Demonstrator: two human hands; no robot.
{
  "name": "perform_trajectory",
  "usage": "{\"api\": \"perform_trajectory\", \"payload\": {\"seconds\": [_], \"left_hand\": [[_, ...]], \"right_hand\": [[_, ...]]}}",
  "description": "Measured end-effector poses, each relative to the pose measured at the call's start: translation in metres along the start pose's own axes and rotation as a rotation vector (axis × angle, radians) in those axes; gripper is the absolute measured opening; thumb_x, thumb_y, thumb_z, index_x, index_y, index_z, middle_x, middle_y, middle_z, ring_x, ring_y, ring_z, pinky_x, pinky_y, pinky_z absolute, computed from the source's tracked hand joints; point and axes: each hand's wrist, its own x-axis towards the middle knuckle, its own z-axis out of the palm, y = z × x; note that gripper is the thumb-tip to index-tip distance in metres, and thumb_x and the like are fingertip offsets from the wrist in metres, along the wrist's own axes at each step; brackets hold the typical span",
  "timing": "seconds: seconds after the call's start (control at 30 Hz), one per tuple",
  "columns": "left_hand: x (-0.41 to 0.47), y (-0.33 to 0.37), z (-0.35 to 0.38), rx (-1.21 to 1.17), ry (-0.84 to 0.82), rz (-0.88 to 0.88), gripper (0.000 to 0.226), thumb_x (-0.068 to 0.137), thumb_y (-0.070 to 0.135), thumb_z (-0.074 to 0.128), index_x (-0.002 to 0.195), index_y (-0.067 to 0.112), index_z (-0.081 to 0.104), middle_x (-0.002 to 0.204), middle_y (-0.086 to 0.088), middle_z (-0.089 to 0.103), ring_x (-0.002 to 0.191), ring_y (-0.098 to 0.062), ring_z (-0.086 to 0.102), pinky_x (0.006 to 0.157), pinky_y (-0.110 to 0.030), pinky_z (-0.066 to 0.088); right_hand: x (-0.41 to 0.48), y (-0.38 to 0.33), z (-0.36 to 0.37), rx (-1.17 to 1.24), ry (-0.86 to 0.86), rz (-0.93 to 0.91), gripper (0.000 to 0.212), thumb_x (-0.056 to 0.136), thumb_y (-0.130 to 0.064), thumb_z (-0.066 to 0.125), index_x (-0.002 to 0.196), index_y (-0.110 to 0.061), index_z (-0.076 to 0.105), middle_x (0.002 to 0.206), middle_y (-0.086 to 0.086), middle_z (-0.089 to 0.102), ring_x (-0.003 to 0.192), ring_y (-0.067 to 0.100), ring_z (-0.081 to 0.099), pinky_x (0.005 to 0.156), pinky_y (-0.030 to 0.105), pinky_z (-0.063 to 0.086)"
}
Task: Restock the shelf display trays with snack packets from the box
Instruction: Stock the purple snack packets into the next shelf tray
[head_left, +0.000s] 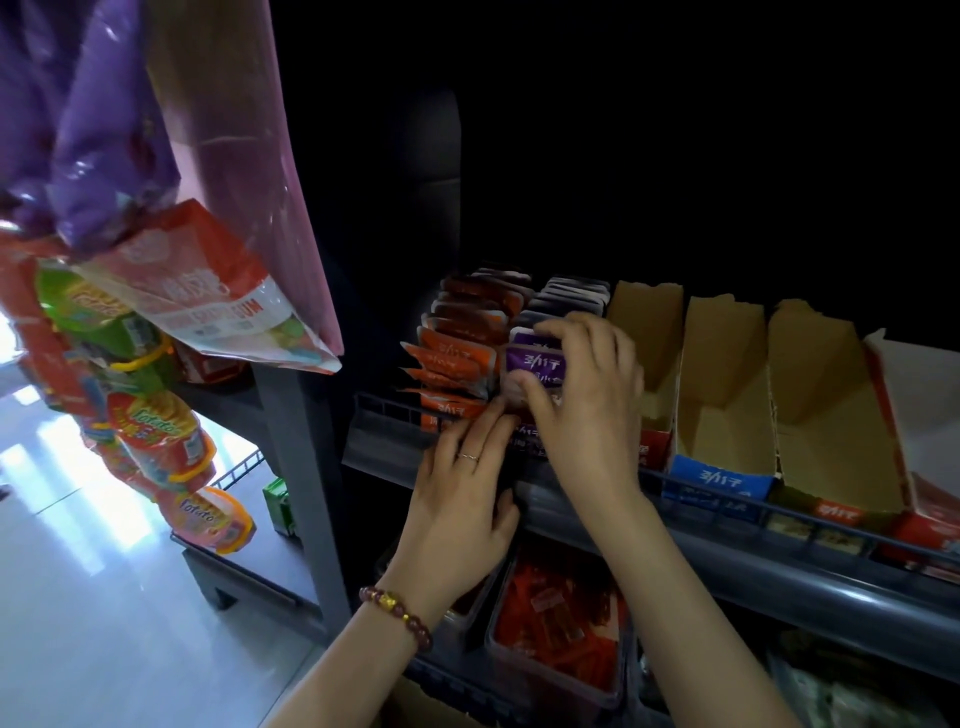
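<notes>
Right hand (582, 395) pinches a purple packet (535, 364) at frame centre, thumb under the lower edge and fingers curled over the top. The packet sits at the front of the dark packet row (574, 296) in its tray. Left hand (462, 499) lies flat with fingers straight, tips touching the tray front just below the orange packets (452, 353), the next row to the left. The packets look like light, soft foil, probably slick and floppy. Best taken by top and bottom edges as a small upright stack, or they will likely fan out or tip. The slot is tight: orange row hard against its left, a cardboard wall on its right. Further right, the empty cardboard trays (727, 415) are not yet filled. The shelf lip (753, 566) runs across the front, so packets must go in over it. A clear tub (561, 629) of red snacks sits below, and hanging snack bags (171, 291) crowd the upper left. The supply box is not clearly in view.
</notes>
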Motion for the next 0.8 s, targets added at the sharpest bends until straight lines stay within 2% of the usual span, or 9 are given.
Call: {"api": "perform_trajectory", "payload": {"seconds": [0.17, 0.33, 0.6, 0.8], "left_hand": [[-0.001, -0.001, -0.001, -0.005, -0.001, 0.007, 0.080, 0.073, 0.013, 0.069, 0.142, 0.017, 0.029, 0.152, 0.003, 0.026, 0.132, -0.018, 0.030, 0.103, -0.033, 0.034], [-0.001, -0.002, 0.000, -0.007, -0.004, 0.008, 0.079, 0.074, 0.014, 0.068, 0.142, 0.017, 0.028, 0.153, 0.003, 0.024, 0.131, -0.018, 0.030, 0.099, -0.036, 0.040], [-0.001, -0.004, -0.001, -0.020, 0.000, 0.041, 0.081, 0.072, 0.009, 0.068, 0.144, 0.016, 0.030, 0.154, 0.006, 0.022, 0.130, -0.018, 0.031, 0.097, -0.034, 0.043], [-0.002, -0.006, -0.001, -0.025, -0.007, 0.088, 0.088, 0.067, -0.005, 0.059, 0.146, 0.018, 0.028, 0.156, 0.007, 0.020, 0.126, -0.020, 0.035, 0.092, -0.037, 0.049]], "right_hand": [[0.001, 0.002, 0.000, 0.093, -0.007, 0.031, 0.037, 0.084, -0.017, 0.068, 0.119, -0.021, 0.057, 0.120, -0.003, 0.052, 0.111, 0.012, 0.042, 0.089, 0.024, 0.030], [-0.005, 0.003, 0.005, 0.090, 0.059, -0.033, 0.039, 0.085, -0.004, 0.063, 0.120, -0.019, 0.060, 0.121, 0.005, 0.052, 0.111, 0.020, 0.044, 0.088, 0.032, 0.040], [-0.006, 0.004, -0.001, 0.136, 0.069, 0.010, 0.027, 0.087, -0.003, 0.060, 0.111, -0.016, 0.061, 0.119, -0.001, 0.055, 0.110, 0.015, 0.050, 0.089, 0.030, 0.043], [-0.010, 0.004, 0.002, 0.214, 0.134, 0.034, 0.033, 0.088, 0.000, 0.058, 0.116, -0.016, 0.060, 0.120, 0.000, 0.054, 0.111, 0.014, 0.049, 0.086, 0.036, 0.050]]}}
